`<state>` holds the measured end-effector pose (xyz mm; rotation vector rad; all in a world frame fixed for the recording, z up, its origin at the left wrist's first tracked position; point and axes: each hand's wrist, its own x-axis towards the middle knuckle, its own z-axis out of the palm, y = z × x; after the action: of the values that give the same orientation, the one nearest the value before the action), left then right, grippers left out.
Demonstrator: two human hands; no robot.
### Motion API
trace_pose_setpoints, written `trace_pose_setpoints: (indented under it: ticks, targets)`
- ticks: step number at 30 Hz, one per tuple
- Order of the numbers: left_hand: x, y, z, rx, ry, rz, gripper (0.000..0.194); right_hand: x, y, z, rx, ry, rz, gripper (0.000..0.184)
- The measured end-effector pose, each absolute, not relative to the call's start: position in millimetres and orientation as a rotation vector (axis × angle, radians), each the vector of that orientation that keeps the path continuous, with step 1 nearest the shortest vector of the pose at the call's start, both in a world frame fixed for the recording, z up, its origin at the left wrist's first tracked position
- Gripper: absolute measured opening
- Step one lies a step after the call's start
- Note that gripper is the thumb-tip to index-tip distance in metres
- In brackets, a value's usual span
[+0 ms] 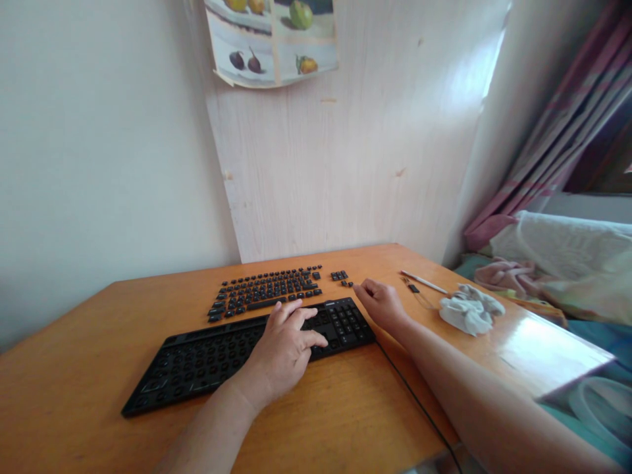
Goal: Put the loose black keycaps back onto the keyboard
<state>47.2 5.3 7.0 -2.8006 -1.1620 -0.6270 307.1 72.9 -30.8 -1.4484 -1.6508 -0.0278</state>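
Note:
A black keyboard (pixel 207 359) lies at a slant on the desk, most of its main section stripped to bare key sockets. Keycaps still sit on its number pad (pixel 348 322). My left hand (pixel 286 342) rests over the keyboard's right-middle part with its fingers spread, hiding some of it. Behind the keyboard, loose black keycaps (pixel 276 288) are laid out in rows. My right hand (pixel 380 303) is beyond the number pad, beside a small group of loose keycaps (pixel 340 276). Its fingers are curled together at the tips, and whatever they may pinch is hidden.
To the right on the orange wooden desk (pixel 345 408) lie a crumpled pale cloth (pixel 471 309), a thin white stick-like tool (pixel 423 282) and a small dark key puller-like piece (pixel 411 286). The keyboard cable (pixel 415 395) runs under my right forearm toward the front edge.

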Motion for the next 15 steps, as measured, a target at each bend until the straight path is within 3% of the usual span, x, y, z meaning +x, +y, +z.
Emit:
trace_pose_setpoints:
  ticks: [7,15]
  targets:
    - [45.9,7.7,2.4,-2.798,-1.165,-0.568,0.049,307.7,75.1,-33.4,-1.443,-1.663,-0.023,0.044]
    - [47.0,11.2,0.5,-2.753,-1.163,-0.692,0.041,308.0,74.4,-31.8,-1.457,-1.641,-0.012,0.043]
